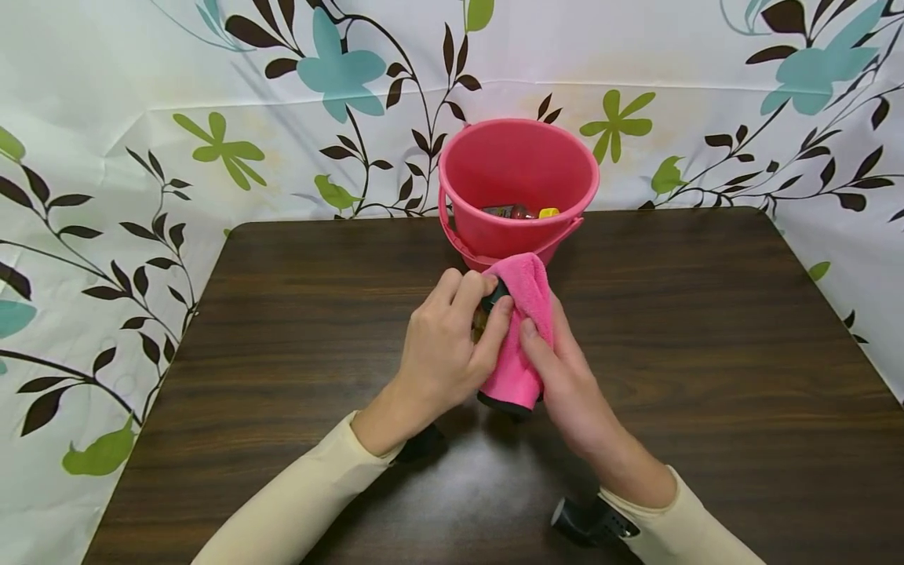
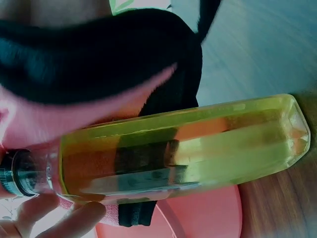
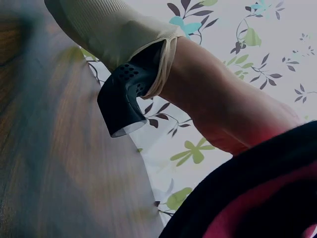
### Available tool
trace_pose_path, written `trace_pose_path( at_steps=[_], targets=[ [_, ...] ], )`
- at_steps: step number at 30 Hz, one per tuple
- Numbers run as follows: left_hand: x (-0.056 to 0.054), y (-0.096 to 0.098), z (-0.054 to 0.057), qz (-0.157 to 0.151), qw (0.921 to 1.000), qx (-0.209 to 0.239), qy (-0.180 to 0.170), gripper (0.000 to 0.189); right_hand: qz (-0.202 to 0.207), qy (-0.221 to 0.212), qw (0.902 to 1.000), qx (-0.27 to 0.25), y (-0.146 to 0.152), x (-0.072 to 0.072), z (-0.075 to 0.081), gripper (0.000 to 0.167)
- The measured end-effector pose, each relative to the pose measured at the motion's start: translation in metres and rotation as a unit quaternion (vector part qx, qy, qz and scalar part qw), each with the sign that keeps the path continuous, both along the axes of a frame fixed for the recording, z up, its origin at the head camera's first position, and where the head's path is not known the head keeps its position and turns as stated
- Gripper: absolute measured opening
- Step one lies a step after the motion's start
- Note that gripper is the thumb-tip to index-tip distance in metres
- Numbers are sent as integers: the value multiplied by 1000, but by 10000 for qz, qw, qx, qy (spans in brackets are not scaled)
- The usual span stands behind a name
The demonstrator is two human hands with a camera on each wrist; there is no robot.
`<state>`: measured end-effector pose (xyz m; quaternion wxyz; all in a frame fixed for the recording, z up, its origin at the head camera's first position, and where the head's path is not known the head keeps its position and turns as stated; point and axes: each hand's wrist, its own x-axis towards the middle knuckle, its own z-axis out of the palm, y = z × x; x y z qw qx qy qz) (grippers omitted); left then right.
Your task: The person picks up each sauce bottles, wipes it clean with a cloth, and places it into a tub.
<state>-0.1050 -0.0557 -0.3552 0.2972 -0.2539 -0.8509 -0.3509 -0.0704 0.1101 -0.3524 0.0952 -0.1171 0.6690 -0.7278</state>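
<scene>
A clear, flat-sided bottle of yellow liquid [image 2: 233,144] with a dark cap [image 1: 497,292] is held between my hands above the table. My left hand [image 1: 441,345] pinches it at the cap and neck. My right hand [image 1: 570,384] grips a pink cloth [image 1: 521,353] with a black hem [image 2: 163,34], draped along the bottle's side. From the head the cloth and left fingers cover most of the bottle. In the right wrist view the cloth's hem [image 3: 208,198] fills the lower right corner, and the right fingers are hidden.
A pink bucket [image 1: 501,235] with its handle lowered stands at the table's back edge, just beyond the hands. Several small items [image 1: 523,212] lie inside it. The dark wooden table [image 1: 318,329] backs onto a floral curtain [image 1: 268,149].
</scene>
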Motion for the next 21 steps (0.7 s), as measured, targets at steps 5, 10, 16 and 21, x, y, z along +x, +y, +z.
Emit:
trace_pose_path(
  at_steps=[5,10,16,21],
  targets=[
    [0,2,0,-6,9999,45,107,17,187,-5,9998,84,-4,-7,-4,58],
    [-1,2,-1,-21,9998,132,159,17,-51,-171,9997,172,-9,-13,-12,54],
    [-2,3,-2,-43,9997,166,148,18,-255,-214,9994,81,-12,-17,-25,48],
    [-2,3,-3,-68,9997,191,130,18,-362,-217,9991,61,-13,-18,-33,47]
  ],
)
